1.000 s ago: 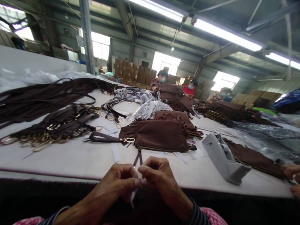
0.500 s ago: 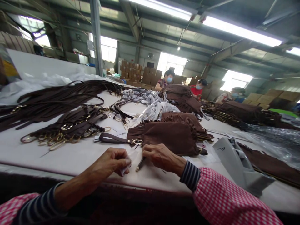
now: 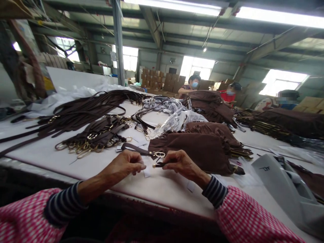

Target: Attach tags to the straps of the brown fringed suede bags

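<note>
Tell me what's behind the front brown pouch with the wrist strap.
Behind the front brown pouch lies a stack of brown pouches, gold zippers showing at its right end, with crumpled clear plastic beyond its left end. The front pouch hides the stack's near side from view.

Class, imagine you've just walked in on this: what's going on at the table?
A person's right hand pinches a short dark strip with a gold-coloured end. The left hand is beside it, fingertips together; whether it holds anything is unclear. A brown bag lies flat on the table just beyond, with dark straps heaped to the left and a grey device to the right.
</note>
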`<state>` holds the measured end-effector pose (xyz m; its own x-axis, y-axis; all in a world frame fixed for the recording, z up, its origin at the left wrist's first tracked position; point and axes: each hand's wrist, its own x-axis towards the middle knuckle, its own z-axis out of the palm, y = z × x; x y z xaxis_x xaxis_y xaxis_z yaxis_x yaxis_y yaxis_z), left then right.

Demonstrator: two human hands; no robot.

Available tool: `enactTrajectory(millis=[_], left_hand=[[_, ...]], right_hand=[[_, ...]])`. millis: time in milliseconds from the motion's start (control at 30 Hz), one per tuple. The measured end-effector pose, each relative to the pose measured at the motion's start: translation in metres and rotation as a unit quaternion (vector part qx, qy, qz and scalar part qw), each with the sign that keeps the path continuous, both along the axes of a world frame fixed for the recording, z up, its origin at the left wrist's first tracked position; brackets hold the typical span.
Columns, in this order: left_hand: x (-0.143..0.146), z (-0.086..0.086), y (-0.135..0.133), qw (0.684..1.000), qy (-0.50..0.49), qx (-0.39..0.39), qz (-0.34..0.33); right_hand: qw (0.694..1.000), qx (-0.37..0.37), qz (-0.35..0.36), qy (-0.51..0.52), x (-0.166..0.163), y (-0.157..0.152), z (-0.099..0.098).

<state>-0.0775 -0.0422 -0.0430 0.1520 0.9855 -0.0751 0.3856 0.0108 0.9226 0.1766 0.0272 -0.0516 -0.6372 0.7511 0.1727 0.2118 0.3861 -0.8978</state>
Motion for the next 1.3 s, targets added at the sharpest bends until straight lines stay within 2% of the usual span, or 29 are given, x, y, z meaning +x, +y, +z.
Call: enactTrajectory(millis=[233, 533, 700, 800, 867, 1000, 1100, 1300], left_hand=[[0.008, 0.005, 0.001, 0.996, 0.078, 0.024, -0.025], [0.012, 0.009, 0.002, 0.995, 0.082, 0.045, -0.045], [0.017, 0.011, 0.004, 0.992, 0.105, 0.053, -0.038], [0.02, 0.009, 0.005, 0.993, 0.086, 0.056, -0.054], [0.022, 0.007, 0.004, 0.996, 0.044, 0.048, -0.065], [0.023, 0.001, 0.004, 0.998, -0.044, -0.006, -0.041], [0.024, -0.002, 0.004, 0.997, -0.071, -0.025, -0.018], [0.033, 0.002, 0.012, 0.998, -0.039, -0.019, -0.046]], right_hand=[[0.994, -0.095, -0.04, 0.028, -0.004, -0.004, 0.004], [0.994, -0.097, -0.031, 0.028, -0.006, -0.005, 0.004], [0.998, -0.049, 0.005, 0.037, -0.005, -0.004, 0.003], [1.0, 0.002, 0.013, 0.021, -0.004, -0.004, 0.0], [1.0, 0.011, 0.007, 0.009, -0.004, -0.006, -0.001], [0.999, -0.048, 0.004, -0.003, -0.005, -0.01, -0.001], [0.998, -0.059, 0.004, -0.013, -0.006, -0.012, 0.001], [0.999, -0.043, -0.006, -0.002, -0.008, -0.013, -0.006]])
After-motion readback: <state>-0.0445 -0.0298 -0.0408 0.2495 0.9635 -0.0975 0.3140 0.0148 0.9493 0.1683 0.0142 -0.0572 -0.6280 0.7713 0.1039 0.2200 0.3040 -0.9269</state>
